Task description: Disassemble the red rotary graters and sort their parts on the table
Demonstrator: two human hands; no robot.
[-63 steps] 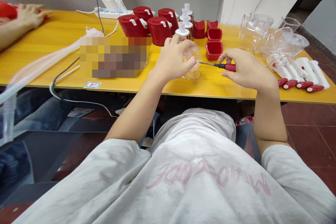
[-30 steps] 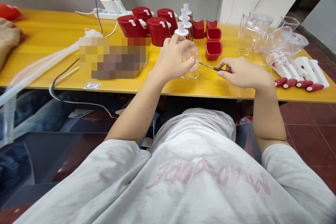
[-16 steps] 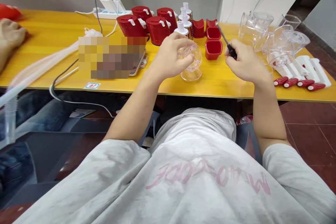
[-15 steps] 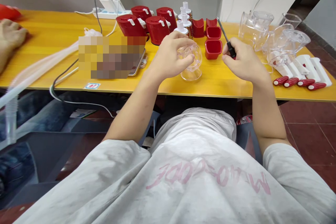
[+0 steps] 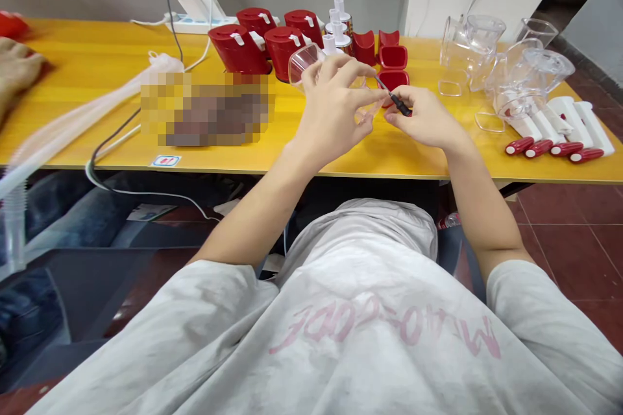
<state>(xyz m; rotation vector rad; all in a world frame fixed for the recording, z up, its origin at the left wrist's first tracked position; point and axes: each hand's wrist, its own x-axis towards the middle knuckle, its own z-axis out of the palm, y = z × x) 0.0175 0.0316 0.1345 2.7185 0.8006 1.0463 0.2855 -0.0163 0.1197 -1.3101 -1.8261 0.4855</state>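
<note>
My left hand [image 5: 335, 107] has its fingers wrapped round a clear plastic part [image 5: 302, 65], which it holds tilted above the table, with the wide round rim toward the left. My fingers cover much of its middle. In my right hand [image 5: 423, 115] is a screwdriver [image 5: 400, 104] with a black handle. Its thin metal shaft points up and left, the tip close to the fingers of my left hand. Whether the tip touches the clear part I cannot tell. Behind both hands sit red square cups [image 5: 393, 57].
Red housings [image 5: 238, 48] and white-topped metal cylinders [image 5: 337, 29] stand at the back. Several clear plastic pieces [image 5: 549, 71] and white handles with red ends [image 5: 586, 154] lie at right. A power strip [image 5: 204, 24], cables and another person's hand [image 5: 19, 68] are at left.
My left hand has lifted the clear part off the table and tipped it sideways. My right hand has moved left, bringing the screwdriver up to it.
</note>
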